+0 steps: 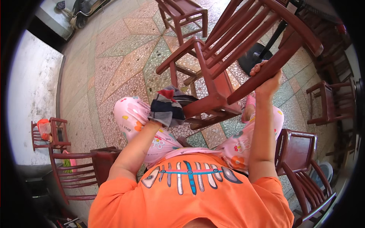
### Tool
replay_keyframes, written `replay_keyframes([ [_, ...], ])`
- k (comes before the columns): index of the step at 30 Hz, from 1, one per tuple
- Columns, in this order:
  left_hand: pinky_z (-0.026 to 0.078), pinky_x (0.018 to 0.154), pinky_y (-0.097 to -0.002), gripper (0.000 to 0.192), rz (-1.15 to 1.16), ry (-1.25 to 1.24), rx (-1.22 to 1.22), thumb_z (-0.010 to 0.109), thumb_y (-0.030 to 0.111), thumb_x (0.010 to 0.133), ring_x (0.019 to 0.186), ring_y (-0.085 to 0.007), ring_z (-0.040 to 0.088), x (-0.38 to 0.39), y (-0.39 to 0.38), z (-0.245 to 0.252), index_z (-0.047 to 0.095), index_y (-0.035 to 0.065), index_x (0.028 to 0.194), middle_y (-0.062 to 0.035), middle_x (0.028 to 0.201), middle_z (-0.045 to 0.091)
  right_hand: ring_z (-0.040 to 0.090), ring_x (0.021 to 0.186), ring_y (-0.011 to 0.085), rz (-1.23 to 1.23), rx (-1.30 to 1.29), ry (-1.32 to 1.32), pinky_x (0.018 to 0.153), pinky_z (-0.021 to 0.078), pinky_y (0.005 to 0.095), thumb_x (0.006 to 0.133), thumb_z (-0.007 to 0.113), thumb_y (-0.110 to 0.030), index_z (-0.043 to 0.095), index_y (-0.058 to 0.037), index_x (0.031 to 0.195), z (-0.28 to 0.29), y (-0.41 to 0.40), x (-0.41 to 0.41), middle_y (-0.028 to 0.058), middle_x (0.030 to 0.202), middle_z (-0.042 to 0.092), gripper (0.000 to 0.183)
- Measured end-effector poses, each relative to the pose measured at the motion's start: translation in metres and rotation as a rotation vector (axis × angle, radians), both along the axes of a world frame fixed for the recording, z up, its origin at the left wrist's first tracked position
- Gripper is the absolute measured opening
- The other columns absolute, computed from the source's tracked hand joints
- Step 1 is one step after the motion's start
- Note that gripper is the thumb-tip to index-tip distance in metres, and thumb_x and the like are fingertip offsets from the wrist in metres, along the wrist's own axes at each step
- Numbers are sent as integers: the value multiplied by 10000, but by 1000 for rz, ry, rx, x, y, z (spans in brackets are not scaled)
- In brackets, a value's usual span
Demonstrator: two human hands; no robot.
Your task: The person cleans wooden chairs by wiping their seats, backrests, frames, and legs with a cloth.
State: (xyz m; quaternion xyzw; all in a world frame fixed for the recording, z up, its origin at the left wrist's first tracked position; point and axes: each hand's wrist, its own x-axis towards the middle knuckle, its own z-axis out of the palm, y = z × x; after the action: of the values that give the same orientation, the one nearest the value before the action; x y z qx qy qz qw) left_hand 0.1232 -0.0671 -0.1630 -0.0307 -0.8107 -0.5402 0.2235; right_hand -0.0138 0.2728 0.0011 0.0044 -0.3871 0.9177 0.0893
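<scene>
A dark red wooden chair with a slatted back is tilted before me, between my knees. My right hand is wrapped around one outer post of its backrest. A checked cloth in navy, grey and red covers most of my left hand. That hand presses the cloth against the end of a chair rail or leg beside the seat. Its fingers are hidden in the folds.
Another wooden chair stands ahead. More chairs stand behind me at left and right. A small chair is farther right. The round black base of a stand sits beyond the tilted chair. A scooter is at far left.
</scene>
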Motion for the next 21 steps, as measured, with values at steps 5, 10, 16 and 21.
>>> replay_keyframes([
  [5, 403, 932, -415, 306, 127, -6, -668, 631, 159, 762, 943, -297, 551, -8, 23, 52, 560, 55, 1040, -113, 905, 564, 566, 585, 238, 16, -49, 184, 523, 475, 342, 988, 280, -412, 507, -46, 925, 24, -22, 26, 107, 759, 572, 435],
  [10, 415, 766, -427, 284, 6, 158, -697, 620, 134, 744, 879, -345, 523, -18, 62, 61, 540, 67, 1008, -137, 916, 548, 572, 650, 161, -57, 362, 208, 601, 467, 294, 945, 466, -341, 552, -33, 978, 41, -76, 62, 76, 789, 613, 322],
  [16, 420, 754, -398, 208, -29, -18, -646, 591, 141, 797, 870, -295, 533, -40, 95, 43, 527, 73, 983, -119, 912, 541, 605, 718, 258, 52, 694, 454, 656, 480, 341, 812, 625, -272, 565, 7, 1016, 5, -115, 81, 152, 822, 597, 350],
  [21, 423, 756, -393, 184, 1, -83, -567, 582, 140, 812, 870, -279, 537, -51, 78, 34, 523, 74, 972, -113, 921, 543, 610, 783, 261, 42, 799, 659, 715, 490, 343, 764, 685, -244, 550, 42, 1053, -10, -138, 75, 167, 900, 602, 429],
])
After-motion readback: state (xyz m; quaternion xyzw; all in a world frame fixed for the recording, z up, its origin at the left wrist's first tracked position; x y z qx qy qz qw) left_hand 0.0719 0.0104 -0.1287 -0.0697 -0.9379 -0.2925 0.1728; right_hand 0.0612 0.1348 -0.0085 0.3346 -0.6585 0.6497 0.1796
